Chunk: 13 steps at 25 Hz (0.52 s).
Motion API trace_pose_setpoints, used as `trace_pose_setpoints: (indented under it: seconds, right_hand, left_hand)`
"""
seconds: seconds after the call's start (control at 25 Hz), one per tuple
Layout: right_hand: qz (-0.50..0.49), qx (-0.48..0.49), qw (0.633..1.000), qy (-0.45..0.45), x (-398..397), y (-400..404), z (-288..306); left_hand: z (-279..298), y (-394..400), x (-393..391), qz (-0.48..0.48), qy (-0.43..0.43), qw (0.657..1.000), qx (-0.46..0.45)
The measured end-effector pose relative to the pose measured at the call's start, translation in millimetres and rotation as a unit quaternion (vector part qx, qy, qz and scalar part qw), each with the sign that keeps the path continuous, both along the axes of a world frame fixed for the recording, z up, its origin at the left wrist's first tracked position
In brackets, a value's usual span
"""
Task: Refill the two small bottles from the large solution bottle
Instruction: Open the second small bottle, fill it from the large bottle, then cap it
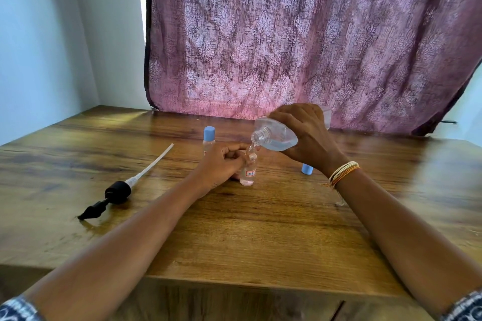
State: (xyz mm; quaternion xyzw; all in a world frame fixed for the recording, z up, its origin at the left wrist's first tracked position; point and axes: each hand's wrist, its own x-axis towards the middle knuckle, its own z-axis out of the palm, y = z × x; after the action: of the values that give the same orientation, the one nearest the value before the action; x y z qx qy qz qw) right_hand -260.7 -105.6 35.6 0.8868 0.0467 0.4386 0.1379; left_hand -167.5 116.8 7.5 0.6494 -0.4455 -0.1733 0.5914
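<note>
Right now the right hand, curled over the tipped large solution bottle at centre right of the frame, is sending a thin stream into the open small bottle standing on the wooden table at centre. The left hand is gripping that small bottle from its left side, fingers curled at the neck. Trouble looks likely at the narrow mouth: a steeper tilt or a small drift of the big bottle's neck could be sending liquid down the outside, and overfilling seems possible if the level is not being watched. The second small bottle, blue-capped, is waiting just behind the left hand. A loose blue cap is lying under the right wrist, and the pump head is resting at lower left.
</note>
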Motion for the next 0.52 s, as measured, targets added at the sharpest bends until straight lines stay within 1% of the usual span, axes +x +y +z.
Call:
trace_pose_setpoints:
  seconds: [0.52]
  right_hand:
    - [-0.003,0.006,1.0,0.001,-0.6,0.9,1.1]
  left_hand:
    - [-1.1,-0.7,1.2,-0.002,-0.008,1.0,-0.006]
